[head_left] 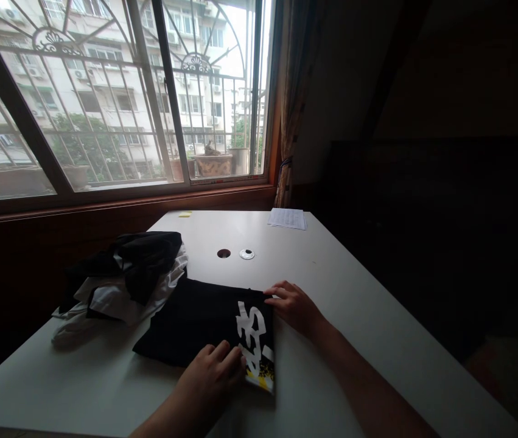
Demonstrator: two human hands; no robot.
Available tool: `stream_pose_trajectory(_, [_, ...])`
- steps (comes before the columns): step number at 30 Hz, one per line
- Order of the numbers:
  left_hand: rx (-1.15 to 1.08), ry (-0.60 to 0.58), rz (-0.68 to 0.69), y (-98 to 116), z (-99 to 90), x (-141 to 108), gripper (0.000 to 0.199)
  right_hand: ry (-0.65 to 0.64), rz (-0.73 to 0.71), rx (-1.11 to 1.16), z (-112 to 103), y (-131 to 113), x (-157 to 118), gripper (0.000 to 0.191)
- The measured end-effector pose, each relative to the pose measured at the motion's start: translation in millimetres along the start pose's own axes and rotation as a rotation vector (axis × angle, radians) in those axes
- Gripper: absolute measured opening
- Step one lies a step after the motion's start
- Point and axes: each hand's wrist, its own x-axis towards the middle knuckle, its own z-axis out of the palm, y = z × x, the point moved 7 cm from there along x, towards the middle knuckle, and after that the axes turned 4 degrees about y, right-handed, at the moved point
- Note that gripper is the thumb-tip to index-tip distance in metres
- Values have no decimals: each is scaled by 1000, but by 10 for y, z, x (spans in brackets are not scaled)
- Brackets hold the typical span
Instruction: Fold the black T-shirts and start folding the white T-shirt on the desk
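A black garment (195, 316) lies folded flat on the white table, with white lettering and a yellow and black print near its right end. My left hand (215, 371) rests on its near edge beside the lettering, fingers bent and slightly apart. At the far right corner of the cloth is my right hand (290, 304), its fingertips touching the edge; whether they pinch the fabric is too small to tell. Left of the garment sits a crumpled pile of black and white clothes (135, 267).
The white table (341, 292) narrows toward the window (117, 103). Papers (287, 219) and a yellow note (184, 214) lie at its far edge. A round hole (224, 253) and a metal disc (246, 254) are mid-table. A curtain (288, 121) hangs behind.
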Motion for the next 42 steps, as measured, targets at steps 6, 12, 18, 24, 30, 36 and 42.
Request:
stream_pose_trajectory(6, [-39,63,-112,-168,-20,5,12,136,10,153,-198,132,-59,31])
stream_pose_trajectory(12, [-478,431,-324,-574,-537,-98,22,357,199,497,-567,242,-89,15])
stream_pose_trajectory(18, [-732,609,-563,-883,-1040,-222,17,535,507,755,-1023,111,-26,22])
stream_pose_trajectory(24, [-1083,606,-656,-917,-1380,-174,27,864,610,639,-1847,-36,87,28])
stream_pose_trajectory(30, [-1569,588,-620,-1046,-1096,276,31,675,523,449,-1875,321,640,32])
stream_pose_trajectory(36, [-1357,391,-868,-1534,-14,430,30,256,547,105,-818,748,810,39])
stream_pose_trajectory(42, [-805,457,-694,-1750,167,286,41,-3,539,100,-66,345,536,53])
